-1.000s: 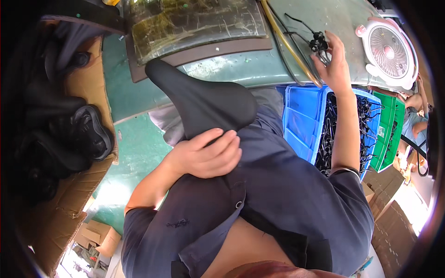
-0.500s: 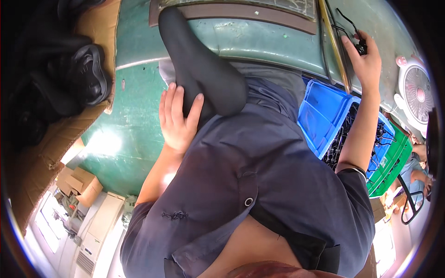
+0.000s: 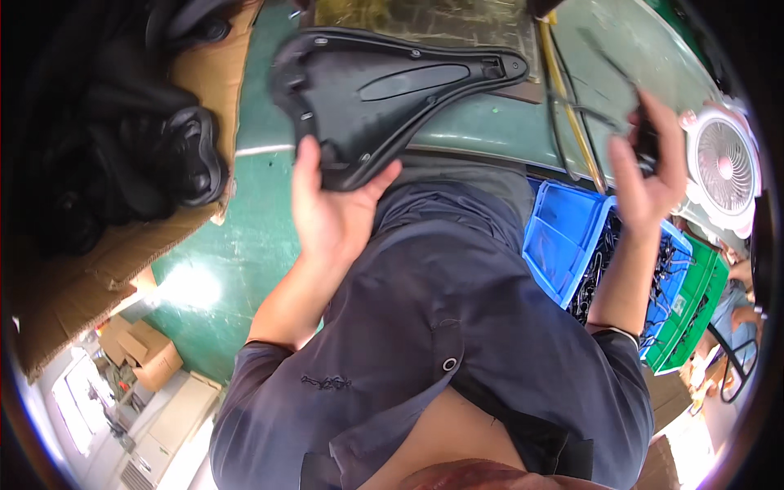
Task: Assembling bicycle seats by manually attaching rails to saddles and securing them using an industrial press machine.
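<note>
A black bicycle saddle [image 3: 392,118] is held underside up over the green table, its narrow nose pointing right and its wide rear to the left. My left hand [image 3: 335,216] grips the rear edge from below, thumb on one side and fingers mostly hidden beneath. Over the table's right part, my right hand [image 3: 657,184] is closed around a black bent-wire saddle rail [image 3: 647,147] with a dark lump at the palm. Motion blurs this piece, and its thin rods reach out to the upper left. Saddle and rail are apart.
A blue bin [image 3: 563,237] full of black wire parts stands below my right forearm, with a green crate [image 3: 694,327] beside it. At the right is a white fan [image 3: 724,167]. A brass-coloured bar [image 3: 572,114] crosses the table edge. An open carton [image 3: 216,102] of black saddles fills the left.
My left hand has lifted the saddle from my lap and turned it from top side to underside up, nose to the right. My right hand has moved slightly nearer with the rail.
</note>
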